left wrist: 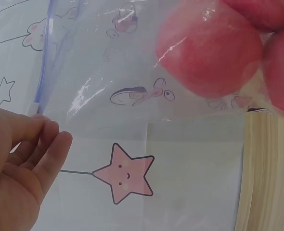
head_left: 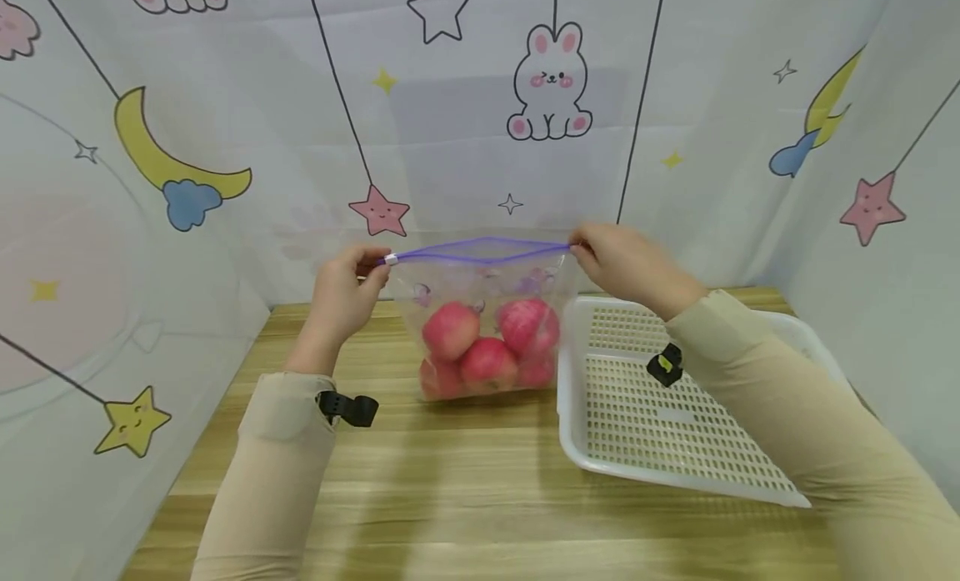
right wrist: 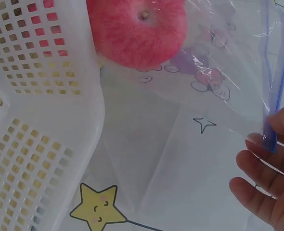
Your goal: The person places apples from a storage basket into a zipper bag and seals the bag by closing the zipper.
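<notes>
A clear zip bag (head_left: 491, 285) with a purple zip strip stands upright in the head view, its mouth parted in the middle. Several red apples (head_left: 489, 364) fill its lower half. My left hand (head_left: 347, 293) pinches the bag's left top corner, right at the small white slider (head_left: 391, 259). The opposite top corner is pinched between thumb and finger of my right hand (head_left: 626, 264). In the right wrist view the remaining fingers (right wrist: 260, 173) of that hand spread below the blue-looking strip (right wrist: 277, 82). One apple (right wrist: 139, 31) shows its stem end there.
A white perforated plastic basket (head_left: 573, 431) sits right of the bag, close against it, under my right forearm. Both rest on a wood-grain table (head_left: 450, 498). Behind hangs a white curtain (head_left: 480, 164) printed with stars, moons and a rabbit.
</notes>
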`<control>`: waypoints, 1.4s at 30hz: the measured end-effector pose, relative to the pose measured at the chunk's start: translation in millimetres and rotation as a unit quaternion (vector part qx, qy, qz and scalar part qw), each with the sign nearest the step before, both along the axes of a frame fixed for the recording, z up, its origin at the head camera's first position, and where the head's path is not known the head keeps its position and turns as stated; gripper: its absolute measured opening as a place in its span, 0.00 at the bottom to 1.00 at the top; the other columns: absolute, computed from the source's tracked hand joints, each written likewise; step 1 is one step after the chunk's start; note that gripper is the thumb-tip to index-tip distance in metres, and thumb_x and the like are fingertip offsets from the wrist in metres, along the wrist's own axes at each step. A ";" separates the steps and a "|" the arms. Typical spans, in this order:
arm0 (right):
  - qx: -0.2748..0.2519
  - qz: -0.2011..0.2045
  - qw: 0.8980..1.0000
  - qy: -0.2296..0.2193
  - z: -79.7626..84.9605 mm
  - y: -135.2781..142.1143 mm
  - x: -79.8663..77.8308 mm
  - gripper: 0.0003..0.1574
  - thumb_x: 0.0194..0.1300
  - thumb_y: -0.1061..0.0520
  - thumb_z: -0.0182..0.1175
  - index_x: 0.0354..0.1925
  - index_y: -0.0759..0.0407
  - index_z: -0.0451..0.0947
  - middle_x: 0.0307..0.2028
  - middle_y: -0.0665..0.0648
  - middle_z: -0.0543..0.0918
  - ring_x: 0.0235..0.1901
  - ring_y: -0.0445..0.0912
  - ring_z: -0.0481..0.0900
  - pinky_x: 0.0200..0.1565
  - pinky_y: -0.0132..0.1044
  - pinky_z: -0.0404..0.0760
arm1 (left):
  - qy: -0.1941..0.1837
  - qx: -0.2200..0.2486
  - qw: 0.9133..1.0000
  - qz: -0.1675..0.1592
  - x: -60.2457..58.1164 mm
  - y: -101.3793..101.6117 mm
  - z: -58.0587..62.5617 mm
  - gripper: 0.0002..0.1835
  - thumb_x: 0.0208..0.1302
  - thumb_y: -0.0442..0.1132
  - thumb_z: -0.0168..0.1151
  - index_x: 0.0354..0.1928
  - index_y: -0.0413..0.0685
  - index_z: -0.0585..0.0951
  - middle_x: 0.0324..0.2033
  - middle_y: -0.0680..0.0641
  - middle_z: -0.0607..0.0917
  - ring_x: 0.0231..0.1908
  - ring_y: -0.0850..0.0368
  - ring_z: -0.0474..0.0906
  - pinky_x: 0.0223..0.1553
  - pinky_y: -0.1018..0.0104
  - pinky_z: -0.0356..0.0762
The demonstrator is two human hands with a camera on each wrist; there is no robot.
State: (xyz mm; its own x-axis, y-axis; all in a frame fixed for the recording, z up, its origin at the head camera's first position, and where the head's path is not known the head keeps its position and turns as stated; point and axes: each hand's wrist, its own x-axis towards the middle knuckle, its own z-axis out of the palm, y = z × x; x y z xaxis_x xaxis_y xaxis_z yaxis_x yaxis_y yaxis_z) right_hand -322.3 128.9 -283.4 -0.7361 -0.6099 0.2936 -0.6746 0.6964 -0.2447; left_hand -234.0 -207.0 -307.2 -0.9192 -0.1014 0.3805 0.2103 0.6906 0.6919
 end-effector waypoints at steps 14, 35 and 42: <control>0.022 0.064 0.997 0.041 5.9 -50.9 14.1 0.28 0.61 0.56 0.55 0.59 0.63 0.70 0.56 0.60 0.77 0.58 0.53 0.73 0.60 0.46 0.71 | 0.025 0.025 0.999 -0.010 1.6 8.2 -3.4 0.12 0.68 0.33 0.54 0.50 0.37 0.79 0.40 0.38 0.83 0.38 0.50 0.80 0.33 0.82 0.73; 0.032 0.104 0.993 0.040 19.3 -93.8 32.2 0.19 0.68 0.49 0.55 0.52 0.57 0.77 0.48 0.54 0.82 0.49 0.48 0.77 0.54 0.42 0.75 | 0.065 -0.003 0.998 0.004 -1.2 18.4 -2.6 0.08 0.66 0.32 0.57 0.42 0.34 0.80 0.36 0.38 0.84 0.36 0.48 0.80 0.39 0.59 0.79; 0.074 0.113 0.990 0.043 26.0 -113.8 36.3 0.20 0.68 0.50 0.55 0.54 0.56 0.77 0.51 0.54 0.81 0.51 0.47 0.77 0.55 0.39 0.75 | 0.084 -0.017 0.996 0.003 -0.4 22.8 -3.2 0.07 0.65 0.32 0.57 0.40 0.34 0.79 0.35 0.37 0.84 0.35 0.47 0.80 0.39 0.57 0.79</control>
State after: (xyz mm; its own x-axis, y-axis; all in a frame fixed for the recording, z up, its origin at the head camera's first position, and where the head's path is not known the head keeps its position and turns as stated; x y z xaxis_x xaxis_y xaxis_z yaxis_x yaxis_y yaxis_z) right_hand -285.9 15.1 -257.5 -0.5520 -0.7971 0.2447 -0.8313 0.5490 -0.0872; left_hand -234.4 -184.2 -310.4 -0.8418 -0.0912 0.5320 0.3168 0.7145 0.6238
